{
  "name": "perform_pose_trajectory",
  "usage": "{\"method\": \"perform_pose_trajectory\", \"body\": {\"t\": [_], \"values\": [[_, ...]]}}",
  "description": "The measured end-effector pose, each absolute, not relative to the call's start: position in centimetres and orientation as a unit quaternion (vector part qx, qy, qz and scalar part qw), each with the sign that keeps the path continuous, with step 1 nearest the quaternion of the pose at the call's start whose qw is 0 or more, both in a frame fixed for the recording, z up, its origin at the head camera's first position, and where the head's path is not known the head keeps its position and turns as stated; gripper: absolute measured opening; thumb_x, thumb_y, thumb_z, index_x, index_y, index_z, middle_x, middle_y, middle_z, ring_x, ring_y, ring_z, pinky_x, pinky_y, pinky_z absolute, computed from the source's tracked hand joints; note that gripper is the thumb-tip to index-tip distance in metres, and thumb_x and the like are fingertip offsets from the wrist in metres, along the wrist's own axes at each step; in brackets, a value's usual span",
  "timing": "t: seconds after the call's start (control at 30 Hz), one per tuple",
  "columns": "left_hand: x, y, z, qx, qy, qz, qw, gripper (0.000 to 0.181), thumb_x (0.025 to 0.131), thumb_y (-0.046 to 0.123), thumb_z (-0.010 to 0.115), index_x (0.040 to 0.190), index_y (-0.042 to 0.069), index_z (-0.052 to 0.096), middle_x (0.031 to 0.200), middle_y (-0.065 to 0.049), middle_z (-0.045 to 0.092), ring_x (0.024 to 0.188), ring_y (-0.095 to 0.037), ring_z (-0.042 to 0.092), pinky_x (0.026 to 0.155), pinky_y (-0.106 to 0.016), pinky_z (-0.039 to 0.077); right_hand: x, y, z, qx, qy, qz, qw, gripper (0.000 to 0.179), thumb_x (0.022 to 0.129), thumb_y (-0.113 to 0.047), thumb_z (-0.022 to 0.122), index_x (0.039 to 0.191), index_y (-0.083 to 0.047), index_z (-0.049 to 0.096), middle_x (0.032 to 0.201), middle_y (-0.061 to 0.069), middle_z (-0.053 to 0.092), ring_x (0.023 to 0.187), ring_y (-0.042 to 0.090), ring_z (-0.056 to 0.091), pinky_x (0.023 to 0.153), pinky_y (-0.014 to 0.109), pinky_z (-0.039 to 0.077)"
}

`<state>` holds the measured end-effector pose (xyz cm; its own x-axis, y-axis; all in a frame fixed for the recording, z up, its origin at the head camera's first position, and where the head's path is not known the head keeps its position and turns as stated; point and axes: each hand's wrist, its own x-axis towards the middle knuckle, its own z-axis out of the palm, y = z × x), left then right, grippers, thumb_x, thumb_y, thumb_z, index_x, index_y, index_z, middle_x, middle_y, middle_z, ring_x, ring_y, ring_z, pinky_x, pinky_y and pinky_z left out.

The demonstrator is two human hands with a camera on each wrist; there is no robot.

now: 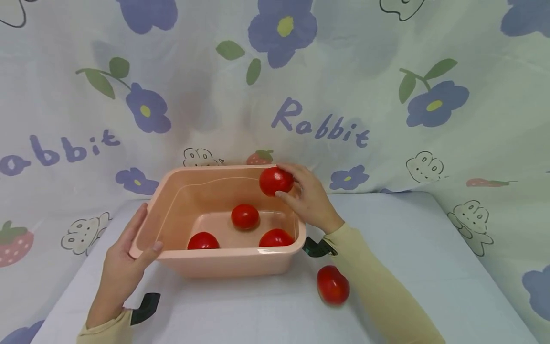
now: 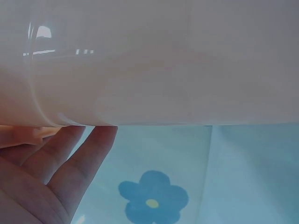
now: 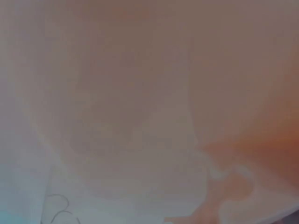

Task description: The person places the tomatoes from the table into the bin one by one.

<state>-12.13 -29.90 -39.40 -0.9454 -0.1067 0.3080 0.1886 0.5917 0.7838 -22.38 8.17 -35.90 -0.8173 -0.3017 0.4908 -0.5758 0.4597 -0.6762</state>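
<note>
A pink plastic basin (image 1: 232,266) stands on the white-covered table, tilted toward me. My left hand (image 1: 122,265) grips its left end, thumb at the front rim and fingers along the outside. The left wrist view shows fingertips (image 2: 106,133) against the basin's wall. Over the right rear of the basin, my right hand (image 1: 312,201) holds a tomato (image 1: 273,181) between thumb and fingers. Inside lie three tomatoes: one mid-floor (image 1: 245,217), one front left (image 1: 203,241) and one front right (image 1: 276,238), the front two partly hidden by the rim. The right wrist view is blurred.
Another tomato (image 1: 333,285) lies on the table (image 1: 240,315), in front of the basin's right end and beside my right sleeve (image 1: 378,282). A patterned cloth (image 1: 206,119) with flowers and rabbits hangs behind the table.
</note>
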Motion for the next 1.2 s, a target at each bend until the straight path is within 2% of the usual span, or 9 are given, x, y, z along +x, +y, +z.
{"method": "perform_pose_trajectory", "body": {"t": [0.17, 0.27, 0.63, 0.93, 1.2], "values": [[-12.1, -29.9, -39.4, -0.024, -0.877, -0.451, 0.165, 0.084, 0.093, 0.012, 0.072, 0.160, 0.035, 0.026, 0.160, -0.004, 0.037, 0.114, 0.013, 0.044, 0.080, -0.003, 0.044, -21.9, 8.4, -35.8, 0.233, -0.857, 0.430, 0.164, 0.062, 0.090, -0.024, 0.075, 0.147, -0.014, 0.051, 0.147, 0.006, 0.052, 0.133, 0.025, 0.048, 0.105, 0.054, 0.046], [-12.1, -29.9, -39.5, -0.026, -0.877, -0.451, 0.167, 0.084, 0.093, 0.011, 0.072, 0.160, 0.034, 0.027, 0.160, -0.004, 0.037, 0.114, 0.013, 0.044, 0.081, -0.003, 0.044, -21.4, 8.9, -35.7, 0.224, -0.856, 0.433, 0.173, 0.063, 0.091, -0.025, 0.074, 0.147, -0.013, 0.049, 0.146, 0.008, 0.052, 0.132, 0.027, 0.049, 0.104, 0.053, 0.047], [-12.2, -30.0, -39.6, -0.029, -0.878, -0.445, 0.174, 0.083, 0.092, 0.011, 0.073, 0.159, 0.034, 0.028, 0.160, -0.003, 0.038, 0.115, 0.014, 0.044, 0.081, -0.003, 0.043, -18.8, 12.1, -36.5, 0.236, -0.860, 0.411, 0.188, 0.064, 0.090, -0.017, 0.076, 0.146, -0.007, 0.048, 0.145, 0.010, 0.051, 0.128, 0.027, 0.050, 0.104, 0.051, 0.047], [-12.1, -29.8, -39.4, -0.030, -0.877, -0.450, 0.169, 0.083, 0.093, 0.012, 0.072, 0.160, 0.034, 0.027, 0.160, -0.004, 0.036, 0.117, 0.012, 0.044, 0.081, -0.003, 0.044, -16.6, 13.7, -37.3, 0.251, -0.860, 0.397, 0.202, 0.061, 0.089, -0.017, 0.077, 0.144, -0.009, 0.051, 0.144, 0.006, 0.053, 0.131, 0.024, 0.048, 0.102, 0.051, 0.050], [-11.9, -29.8, -39.4, -0.038, -0.872, -0.459, 0.168, 0.084, 0.093, 0.010, 0.072, 0.160, 0.032, 0.027, 0.161, -0.003, 0.035, 0.118, 0.011, 0.044, 0.082, -0.004, 0.045, -14.3, 14.5, -38.9, 0.247, -0.868, 0.387, 0.186, 0.062, 0.089, -0.015, 0.077, 0.145, -0.012, 0.051, 0.146, 0.005, 0.051, 0.131, 0.023, 0.049, 0.099, 0.049, 0.052]]}}
